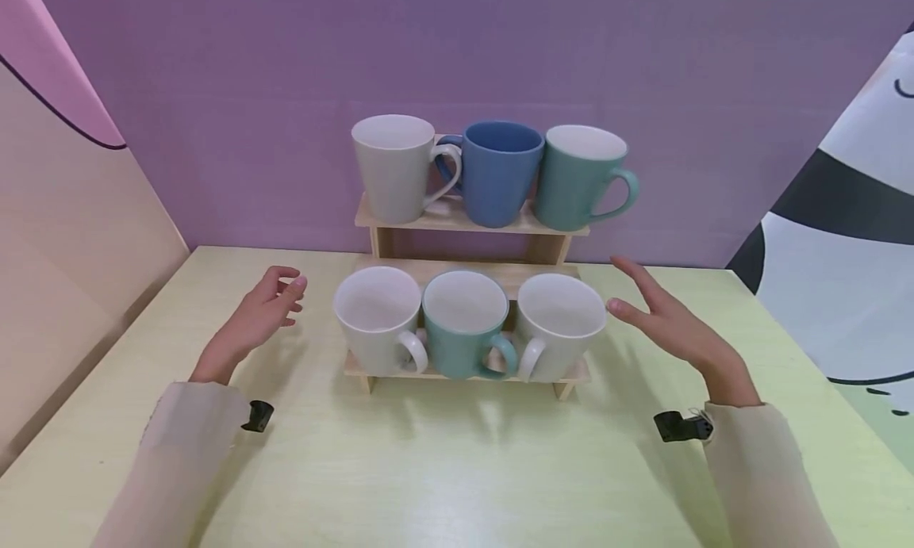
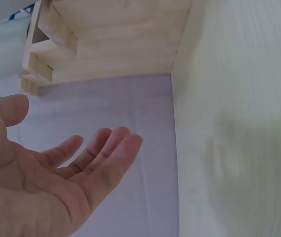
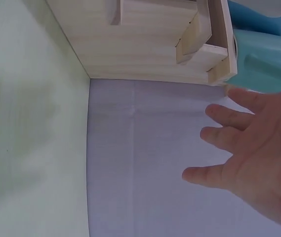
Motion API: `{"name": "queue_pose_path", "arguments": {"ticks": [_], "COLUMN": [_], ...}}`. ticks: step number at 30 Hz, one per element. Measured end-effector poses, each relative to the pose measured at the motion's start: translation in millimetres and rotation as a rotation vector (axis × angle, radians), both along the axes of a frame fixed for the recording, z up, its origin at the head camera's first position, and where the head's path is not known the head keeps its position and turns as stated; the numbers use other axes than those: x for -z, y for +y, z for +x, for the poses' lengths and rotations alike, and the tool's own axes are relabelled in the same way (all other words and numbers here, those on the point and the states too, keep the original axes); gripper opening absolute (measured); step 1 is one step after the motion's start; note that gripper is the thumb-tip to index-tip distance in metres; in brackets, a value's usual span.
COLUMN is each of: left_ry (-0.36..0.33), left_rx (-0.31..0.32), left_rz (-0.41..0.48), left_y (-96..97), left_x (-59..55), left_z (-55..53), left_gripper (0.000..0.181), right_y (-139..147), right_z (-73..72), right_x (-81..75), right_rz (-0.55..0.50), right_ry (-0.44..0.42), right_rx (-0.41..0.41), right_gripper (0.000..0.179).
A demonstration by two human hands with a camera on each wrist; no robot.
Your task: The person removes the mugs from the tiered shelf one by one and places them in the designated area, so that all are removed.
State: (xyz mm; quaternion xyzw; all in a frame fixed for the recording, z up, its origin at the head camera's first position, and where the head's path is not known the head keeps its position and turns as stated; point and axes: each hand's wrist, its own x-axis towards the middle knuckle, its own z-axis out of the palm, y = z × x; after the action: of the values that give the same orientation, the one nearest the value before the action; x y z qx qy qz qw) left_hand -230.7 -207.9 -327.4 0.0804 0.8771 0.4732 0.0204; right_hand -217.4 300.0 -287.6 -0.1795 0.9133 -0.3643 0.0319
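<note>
A wooden two-tier rack point(image 1: 471, 272) holds several mugs. On its upper shelf stand a white mug point(image 1: 393, 171), a blue mug point(image 1: 500, 179) and a teal mug point(image 1: 574, 183) with a white inside. Along the lower shelf sit a white mug point(image 1: 371, 338), a teal mug point(image 1: 460, 342) and another white mug point(image 1: 557, 334), all tilted toward me. My left hand point(image 1: 260, 314) hovers left of the rack, fingers loosely bent, holding nothing. To the right, my right hand point(image 1: 674, 326) has its fingers extended; its thumb tip is close to the lower right mug, contact unclear.
The rack stands on a pale wooden table point(image 1: 443, 477) near its back edge. Behind it hangs a purple backdrop point(image 1: 286, 72). A panel with a black and white drawing point(image 1: 850, 215) rises on the right, and a pale wall point(image 1: 64, 254) on the left.
</note>
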Motion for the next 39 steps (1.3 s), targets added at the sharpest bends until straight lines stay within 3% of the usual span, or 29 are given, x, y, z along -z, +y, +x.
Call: {"name": "queue_pose_path", "arguments": {"ticks": [6, 20, 28, 39], "left_ry": [-0.069, -0.149, -0.205, -0.255], "left_rx": [0.053, 0.1, 0.119, 0.15], "left_rz": [0.125, 0.226, 0.21, 0.254], "left_y": [11.3, 30.4, 33.2, 36.9], "left_x": [1.4, 9.8, 10.2, 16.8], "left_z": [-2.5, -1.3, 8.4, 22.9], "left_gripper": [0.055, 0.05, 0.043, 0.041], "right_y": [-2, -9, -24, -26], "right_z": [3.0, 4.7, 6.2, 10.0], "right_x": [-0.7, 1.5, 7.2, 12.1], "right_rz": [-0.018, -0.063, -0.091, -0.166], "right_ry": [0.025, 0.04, 0.036, 0.083], "right_rx": [-0.06, -0.19, -0.23, -0.223], "right_gripper": [0.073, 0.087, 0.096, 0.094]}}
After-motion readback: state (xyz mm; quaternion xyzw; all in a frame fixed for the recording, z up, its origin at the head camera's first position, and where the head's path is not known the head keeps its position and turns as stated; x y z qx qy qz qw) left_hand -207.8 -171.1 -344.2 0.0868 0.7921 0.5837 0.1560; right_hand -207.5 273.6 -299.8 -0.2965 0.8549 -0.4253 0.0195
